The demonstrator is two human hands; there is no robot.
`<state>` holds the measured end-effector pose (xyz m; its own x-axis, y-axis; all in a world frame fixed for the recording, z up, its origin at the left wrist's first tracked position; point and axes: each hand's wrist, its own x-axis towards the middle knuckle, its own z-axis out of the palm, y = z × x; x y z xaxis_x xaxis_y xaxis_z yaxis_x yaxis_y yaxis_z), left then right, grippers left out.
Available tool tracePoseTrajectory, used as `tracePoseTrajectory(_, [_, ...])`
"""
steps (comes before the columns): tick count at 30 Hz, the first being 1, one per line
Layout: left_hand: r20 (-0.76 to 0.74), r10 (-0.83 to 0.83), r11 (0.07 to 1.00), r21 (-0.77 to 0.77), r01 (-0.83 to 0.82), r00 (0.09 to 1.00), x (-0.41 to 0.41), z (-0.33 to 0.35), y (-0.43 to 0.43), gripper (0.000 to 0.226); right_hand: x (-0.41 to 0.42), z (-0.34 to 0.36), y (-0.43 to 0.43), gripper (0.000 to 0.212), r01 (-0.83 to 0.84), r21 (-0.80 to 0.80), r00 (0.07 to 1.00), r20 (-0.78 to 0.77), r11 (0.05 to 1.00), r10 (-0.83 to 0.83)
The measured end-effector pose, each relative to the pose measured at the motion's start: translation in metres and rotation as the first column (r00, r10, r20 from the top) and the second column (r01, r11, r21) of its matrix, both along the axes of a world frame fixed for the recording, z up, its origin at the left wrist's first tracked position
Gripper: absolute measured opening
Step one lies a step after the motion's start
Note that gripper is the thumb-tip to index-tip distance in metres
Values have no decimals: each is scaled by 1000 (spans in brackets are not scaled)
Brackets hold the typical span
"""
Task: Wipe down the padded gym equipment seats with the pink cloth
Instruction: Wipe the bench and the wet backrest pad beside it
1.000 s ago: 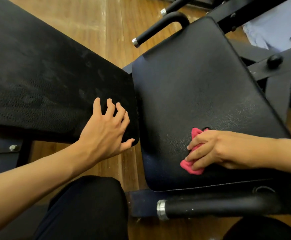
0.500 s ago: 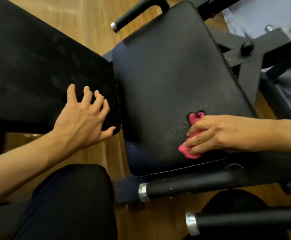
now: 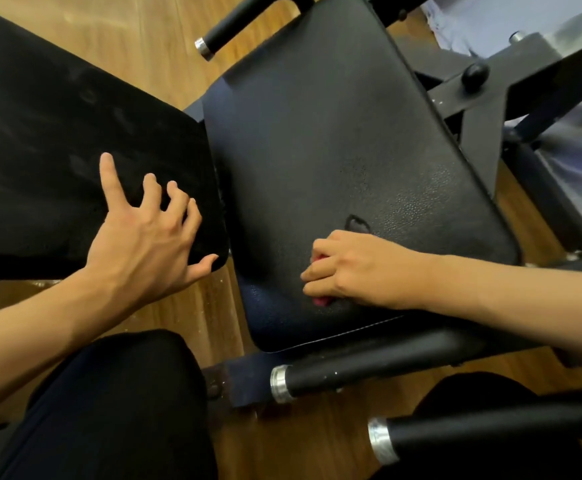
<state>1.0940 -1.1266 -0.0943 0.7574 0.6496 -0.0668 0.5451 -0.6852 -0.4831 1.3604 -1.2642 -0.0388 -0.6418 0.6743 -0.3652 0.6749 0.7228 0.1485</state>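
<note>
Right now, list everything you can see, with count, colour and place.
seat: one, black, centre, under the cloth
pad: one, black, left of the seat
cloth: one, pink, near the seat's front edge, mostly hidden by the right hand
handles: three, black with silver ends, two in front, one behind the seat
knob: one, black, on the frame at right
floor: wood, brown
left hand: fingers spread on the pad
right hand: grips the cloth
</note>
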Motion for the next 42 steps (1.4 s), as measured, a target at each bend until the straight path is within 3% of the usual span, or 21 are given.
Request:
tracePoseTrajectory(3, [14,-11,999,-31,11,1000,0,1,1,103,45,50,-30,33,51,4,996,-73,999,-51])
tracePoseTrajectory(7, [45,-10,997,-80,14,999,-1,0,2,103,84,92,-57,42,11,36,996,84,999,-14])
tracePoseTrajectory(12, [42,-16,997,-80,19,999,1,0,3,103,78,72,-46,47,121,164,985,106,979,-139])
tracePoseTrajectory(18, [34,-25,999,-42,26,999,1,-1,1,104,64,56,9,39,313,286,949,-59,906,-309])
tracePoseTrajectory(24, [15,-11,998,-55,12,1000,-1,-1,2,104,78,87,-49,39,211,132,976,19,969,-215])
tracePoseTrajectory(27, [19,-33,999,-28,34,999,-1,-1,3,105,87,89,-61,41,219,140,976,-31,966,-217])
tracePoseTrajectory(31, [-4,-32,999,-22,32,999,-1,-3,3,104,96,68,5,35,375,316,923,-219,872,-318])
tracePoseTrajectory(35, [-71,27,999,-45,-30,997,1,-2,1,100,102,56,37,28,507,387,862,-251,770,-441])
tracePoseTrajectory(40, [-73,211,947,-230,-222,975,22,35,-17,83,91,70,-4,48,590,349,806,-290,728,-516])
tracePoseTrajectory(42, [43,204,925,-337,-178,978,43,55,-32,76,88,77,-14,65,661,314,749,-333,682,-573])
